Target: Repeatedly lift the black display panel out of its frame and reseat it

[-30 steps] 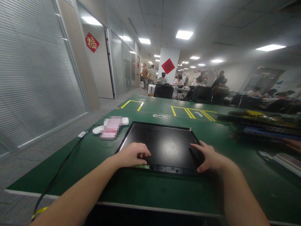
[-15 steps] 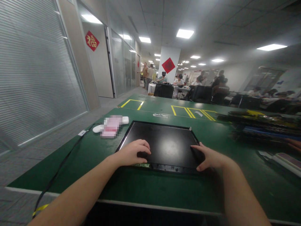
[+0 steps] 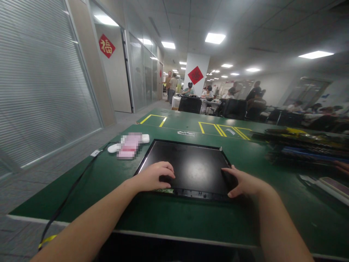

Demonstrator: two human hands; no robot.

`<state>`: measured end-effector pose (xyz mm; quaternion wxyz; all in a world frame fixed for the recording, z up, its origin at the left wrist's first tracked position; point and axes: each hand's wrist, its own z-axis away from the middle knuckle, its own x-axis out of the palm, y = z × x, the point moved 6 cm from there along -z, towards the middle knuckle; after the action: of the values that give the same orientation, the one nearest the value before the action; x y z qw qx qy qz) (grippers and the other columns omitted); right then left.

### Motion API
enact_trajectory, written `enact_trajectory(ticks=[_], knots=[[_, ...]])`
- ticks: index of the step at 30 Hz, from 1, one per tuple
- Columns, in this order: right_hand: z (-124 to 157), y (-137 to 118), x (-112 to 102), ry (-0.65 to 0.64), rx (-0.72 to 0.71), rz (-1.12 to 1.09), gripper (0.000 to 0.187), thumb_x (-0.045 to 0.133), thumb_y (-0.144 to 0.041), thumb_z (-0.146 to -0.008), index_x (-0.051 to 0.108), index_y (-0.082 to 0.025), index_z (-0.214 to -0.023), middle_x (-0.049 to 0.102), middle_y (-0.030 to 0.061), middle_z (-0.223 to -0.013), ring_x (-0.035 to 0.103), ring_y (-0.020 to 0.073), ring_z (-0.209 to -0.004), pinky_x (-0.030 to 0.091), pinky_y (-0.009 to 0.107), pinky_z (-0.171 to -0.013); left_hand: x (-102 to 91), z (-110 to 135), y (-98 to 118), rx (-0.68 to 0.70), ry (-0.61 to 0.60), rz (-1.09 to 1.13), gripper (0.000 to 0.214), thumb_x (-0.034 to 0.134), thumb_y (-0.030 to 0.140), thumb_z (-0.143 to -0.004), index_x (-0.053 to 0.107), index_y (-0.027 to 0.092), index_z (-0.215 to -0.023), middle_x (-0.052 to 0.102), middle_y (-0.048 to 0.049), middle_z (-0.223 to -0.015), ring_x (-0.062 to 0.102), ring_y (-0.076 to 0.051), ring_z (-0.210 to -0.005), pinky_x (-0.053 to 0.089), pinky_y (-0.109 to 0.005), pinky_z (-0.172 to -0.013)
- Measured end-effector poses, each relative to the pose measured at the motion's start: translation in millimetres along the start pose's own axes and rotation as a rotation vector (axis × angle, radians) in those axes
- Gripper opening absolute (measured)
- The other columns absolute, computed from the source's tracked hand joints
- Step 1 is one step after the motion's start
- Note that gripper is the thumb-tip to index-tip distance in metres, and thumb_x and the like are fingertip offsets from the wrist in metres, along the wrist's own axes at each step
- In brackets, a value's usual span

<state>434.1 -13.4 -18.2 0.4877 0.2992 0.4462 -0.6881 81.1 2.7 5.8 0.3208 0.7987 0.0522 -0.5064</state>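
A black flat display panel (image 3: 188,163) lies screen up on the green table (image 3: 174,218) in front of me. Along its front edge runs a bare strip, with a bit of green circuit board (image 3: 166,190) showing at the left. My left hand (image 3: 154,176) rests over the panel's front left part, fingers bent and thumb apart, near that board. At the front right corner, my right hand (image 3: 242,182) touches the panel with thumb and forefinger spread; its other fingers are partly hidden. A small pale tab (image 3: 220,149) sticks up at the far right corner.
Left of the panel lie a blurred pink item (image 3: 129,145) and a white object (image 3: 112,148), beside a black cable (image 3: 79,180). Dark stacked parts (image 3: 305,145) stand at the right, near another person's hand (image 3: 342,166). Yellow tape (image 3: 209,123) marks the far table.
Both hands keep their places on the panel, and the panel has not visibly moved. The view has shifted very slightly.
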Motion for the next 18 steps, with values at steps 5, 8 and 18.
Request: enact_trajectory(ticks=[5, 8, 18], knots=[[-0.9, 0.4, 0.8, 0.001, -0.005, 0.01, 0.128, 0.085, -0.044, -0.047, 0.024, -0.019, -0.156, -0.004, 0.017, -0.163, 0.011, 0.0364, -0.148, 0.016, 0.041, -0.119, 0.3, -0.1, -0.5, 0.009, -0.001, 0.002, 0.028, 0.078, 0.022, -0.074, 0.073, 0.023, -0.102, 0.065, -0.0048, -0.11, 0.063, -0.019, -0.1, 0.049, -0.029, -0.087], [-2.2, 1.4, 1.1, 0.002, -0.01, 0.012, 0.127, 0.085, -0.045, -0.047, 0.025, -0.02, -0.156, -0.003, 0.0158, -0.163, 0.011, 0.0364, -0.148, 0.016, 0.041, -0.119, 0.4, -0.1, -0.3, 0.016, 0.0, -0.006, 0.028, 0.077, 0.023, -0.075, 0.072, 0.023, -0.102, 0.065, -0.005, -0.11, 0.063, -0.019, -0.1, 0.049, -0.029, -0.087], [-2.2, -2.8, 2.2, -0.017, -0.012, 0.081, 0.129, 0.085, -0.045, -0.047, 0.02, -0.026, -0.157, -0.003, 0.0152, -0.163, 0.011, 0.0414, -0.147, 0.021, 0.047, -0.117, 0.1, -0.9, 1.9, 0.011, -0.004, -0.008, 0.027, 0.078, 0.02, -0.074, 0.073, 0.022, -0.101, 0.066, -0.0051, -0.108, 0.063, -0.019, -0.098, 0.049, -0.029, -0.086]])
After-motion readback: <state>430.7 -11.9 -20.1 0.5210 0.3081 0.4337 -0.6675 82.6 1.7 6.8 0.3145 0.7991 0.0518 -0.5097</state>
